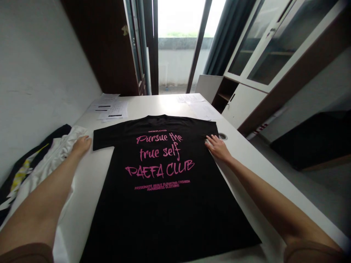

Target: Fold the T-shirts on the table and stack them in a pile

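Observation:
A black T-shirt (164,219) lies spread out on the white table, its pink lettering facing up and its collar at the far end. My right hand (218,147) rests on the shirt's right side, just below the sleeve, with the fingers spread. To the left of the other sleeve is my left hand (81,144), its fingers curled together at the edge of a white garment (59,151). What those fingers hold, if anything, is hidden. A small gap separates that hand from the black sleeve.
Dark and yellow-patterned clothing (23,171) is heaped by the left wall. Papers (112,109) lie at the table's (153,102) far left, and more sheets (201,109) at the far right. A round cable hole (223,136) sits beside my right hand. White cabinets (246,104) stand beyond.

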Demonstrator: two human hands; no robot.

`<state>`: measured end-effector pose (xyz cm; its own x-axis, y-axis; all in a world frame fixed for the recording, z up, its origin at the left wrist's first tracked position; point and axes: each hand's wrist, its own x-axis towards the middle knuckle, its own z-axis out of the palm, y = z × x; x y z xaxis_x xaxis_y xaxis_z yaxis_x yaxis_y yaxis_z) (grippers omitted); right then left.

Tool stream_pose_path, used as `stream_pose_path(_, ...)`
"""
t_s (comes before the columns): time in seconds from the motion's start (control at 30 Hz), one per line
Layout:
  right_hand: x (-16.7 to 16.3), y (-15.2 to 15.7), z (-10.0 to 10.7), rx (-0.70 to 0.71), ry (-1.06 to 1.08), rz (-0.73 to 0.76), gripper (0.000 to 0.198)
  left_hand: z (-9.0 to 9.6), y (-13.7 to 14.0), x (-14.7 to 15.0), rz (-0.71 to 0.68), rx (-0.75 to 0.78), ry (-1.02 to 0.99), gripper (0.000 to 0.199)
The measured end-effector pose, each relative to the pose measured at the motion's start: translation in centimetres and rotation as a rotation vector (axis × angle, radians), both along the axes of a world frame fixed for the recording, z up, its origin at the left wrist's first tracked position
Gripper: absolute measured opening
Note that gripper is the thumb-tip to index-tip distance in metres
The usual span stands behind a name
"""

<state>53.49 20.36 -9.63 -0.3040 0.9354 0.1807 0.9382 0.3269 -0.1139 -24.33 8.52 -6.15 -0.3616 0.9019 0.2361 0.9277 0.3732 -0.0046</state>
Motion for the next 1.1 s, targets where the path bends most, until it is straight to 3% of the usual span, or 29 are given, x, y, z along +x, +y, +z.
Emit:
stream_pose_path(0.1, -0.6, -4.5, 0.7, -0.022, 0.008, 0.128, 0.061, 0.5, 0.7, 2.8, 0.027, 0.023, -0.055, 0.045)
stream_pose_path(0.23, -2.8, -11.0, 1.6, -0.103, 0.032, 0.322, 0.062, 1.0, -1.0, 10.8, -0.157, 0.045, -0.098, 0.044)
stream_pose_path(0.37, -2.8, -15.3, 1.4, -0.119, 0.03, 0.341, 0.062, 1.1, -8.2, 21.8, -0.604, 0.028, -0.23, 0.047)
stream_pose_path(0.43, -1.6, -16.3, 1.1, -0.103, 0.026, 0.274, 0.062, 0.8, -13.2, 25.8, -0.751, -0.075, -0.243, 0.051)
stream_pose_path(0.5, -0.3, -17.1, 1.0, -0.091, 0.018, 0.212, 0.062, 0.4, -17.9, 28.0, -0.809, -0.154, -0.225, 0.059)
stream_pose_path(0.63, 0.1, -19.6, 1.6, -0.049, 0.008, 0.187, 0.063, -0.1, -24.3, 28.2, -0.757, -0.178, -0.181, 0.073)
stream_pose_path(0.73, -1.3, -22.1, 2.3, -0.054, 0.008, 0.325, 0.066, -0.1, -26.9, 27.7, -0.715, -0.165, -0.159, 0.076)
stream_pose_path(0.83, -1.6, -24.0, 2.2, -0.093, 0.008, 0.434, 0.064, -0.1, -28.7, 27.3, -0.681, -0.148, -0.147, 0.075)
stream_pose_path(1.0, 1.3, -25.0, 1.4, -0.076, 0.005, 0.333, 0.063, -0.8, -30.3, 26.0, -0.631, -0.12, -0.139, 0.073)
stream_pose_path(1.1, 1.7, -25.0, 1.8, -0.075, -0.005, 0.289, 0.063, -0.7, -29.9, 26.4, -0.625, -0.103, -0.13, 0.07)
